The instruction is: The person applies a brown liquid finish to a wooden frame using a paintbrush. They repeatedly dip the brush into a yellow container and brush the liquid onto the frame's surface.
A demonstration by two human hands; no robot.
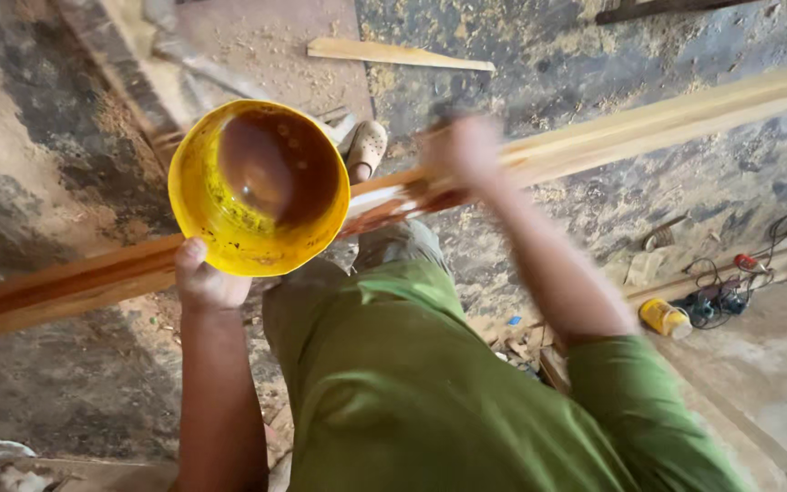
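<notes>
One yellow bowl [260,187], one long wooden plank [649,123], one loose wood offcut [398,54] lying on the floor [38,155] towards the top edge. One small yellow can [665,318] and a tangle of cables [730,282] are sitting by the right edge.

Left hand [204,278] is curling closed on the bowl's lower rim, thumb up against the outer wall, holding it tilted so the inside is showing. The bowl is round plastic, holding reddish-brown liquid and stained with it.

Right hand [466,150] is blurring over the plank near its middle, closed in a fist; what it is gripping cannot be made out.

The plank is running across the view: pale, bare grain on the right, glossy red-brown and wet-looking on the left. The floor is rough, dark and scattered with sawdust.
</notes>
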